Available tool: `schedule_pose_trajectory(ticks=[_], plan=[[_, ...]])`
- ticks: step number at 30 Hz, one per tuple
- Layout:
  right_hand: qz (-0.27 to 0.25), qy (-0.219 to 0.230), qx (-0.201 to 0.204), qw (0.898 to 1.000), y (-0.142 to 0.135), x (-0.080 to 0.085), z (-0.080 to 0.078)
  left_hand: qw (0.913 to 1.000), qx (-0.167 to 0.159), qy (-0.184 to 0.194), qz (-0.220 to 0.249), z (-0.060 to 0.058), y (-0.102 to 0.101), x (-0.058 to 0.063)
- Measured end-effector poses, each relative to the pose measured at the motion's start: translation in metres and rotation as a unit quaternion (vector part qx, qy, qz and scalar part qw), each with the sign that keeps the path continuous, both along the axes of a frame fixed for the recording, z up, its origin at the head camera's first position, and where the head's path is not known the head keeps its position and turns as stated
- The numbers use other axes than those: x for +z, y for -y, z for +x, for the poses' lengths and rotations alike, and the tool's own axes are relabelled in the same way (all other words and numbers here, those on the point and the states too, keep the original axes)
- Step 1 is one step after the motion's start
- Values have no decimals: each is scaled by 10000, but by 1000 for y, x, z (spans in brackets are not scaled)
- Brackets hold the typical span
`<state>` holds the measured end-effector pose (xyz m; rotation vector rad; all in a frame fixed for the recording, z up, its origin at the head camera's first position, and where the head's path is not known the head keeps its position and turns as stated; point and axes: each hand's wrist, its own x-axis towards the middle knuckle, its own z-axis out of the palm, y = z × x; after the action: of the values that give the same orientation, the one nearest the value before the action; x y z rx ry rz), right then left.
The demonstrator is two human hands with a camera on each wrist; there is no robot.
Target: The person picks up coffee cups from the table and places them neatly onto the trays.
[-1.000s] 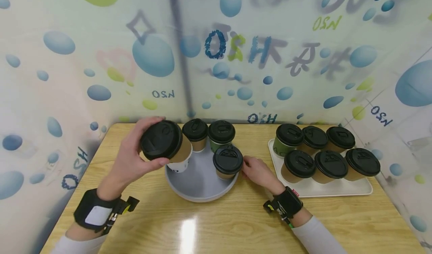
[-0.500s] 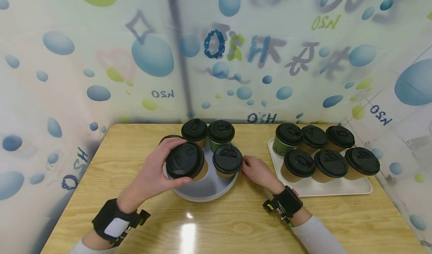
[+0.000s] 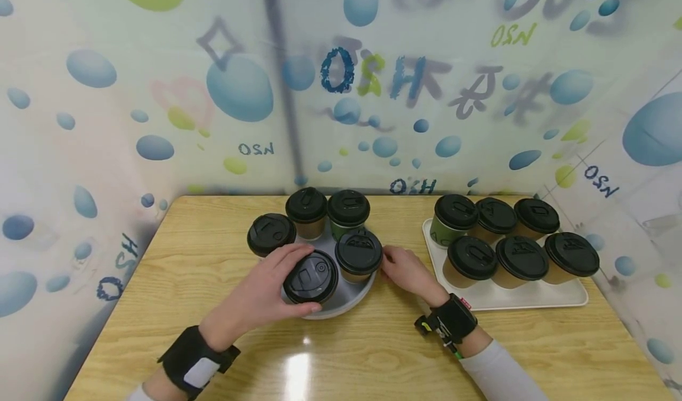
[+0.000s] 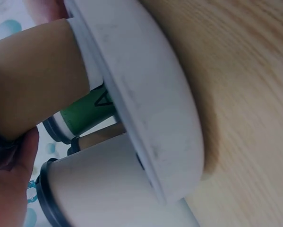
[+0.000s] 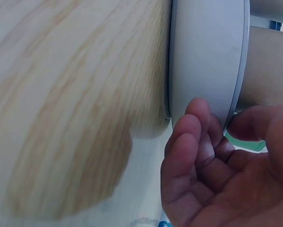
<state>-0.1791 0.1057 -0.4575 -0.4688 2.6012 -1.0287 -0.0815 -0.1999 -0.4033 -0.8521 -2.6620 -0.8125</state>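
My left hand (image 3: 261, 291) grips a brown paper coffee cup (image 3: 311, 276) by its black lid and upper side. The cup (image 4: 35, 78) stands over the front of a round grey tray (image 3: 348, 306), its base hidden behind the rim in the left wrist view. Other lidded cups share this tray: one at the left (image 3: 272, 234), a brown cup (image 3: 306, 208) and a green cup (image 3: 348, 211) at the back, and another brown cup (image 3: 359, 256) at the right. My right hand (image 3: 410, 273) pinches the tray's right rim (image 5: 210, 56), thumb on its edge and curled fingers against its outer wall.
To the right, a white rectangular tray (image 3: 559, 297) bears several black-lidded cups in two rows. Both trays stand on a wooden table (image 3: 373, 359). A patterned curtain-like backdrop (image 3: 341, 122) rises directly behind the table's far edge.
My left hand has carried the cup right and down, from above the tray's left side to its front. The cup at the left has come into view. My right hand stays at the rim.
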Motion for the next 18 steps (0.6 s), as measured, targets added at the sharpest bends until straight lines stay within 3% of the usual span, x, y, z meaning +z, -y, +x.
schedule_pose_trajectory(ticks=[7,18], plan=[[39,-8,-33,10000,0,-1,0,9997,148,175,-109,1,-3,-8],[43,-43,1,10000,0,-2,-2,9981,126,-262,-538,-1,-9,-17]])
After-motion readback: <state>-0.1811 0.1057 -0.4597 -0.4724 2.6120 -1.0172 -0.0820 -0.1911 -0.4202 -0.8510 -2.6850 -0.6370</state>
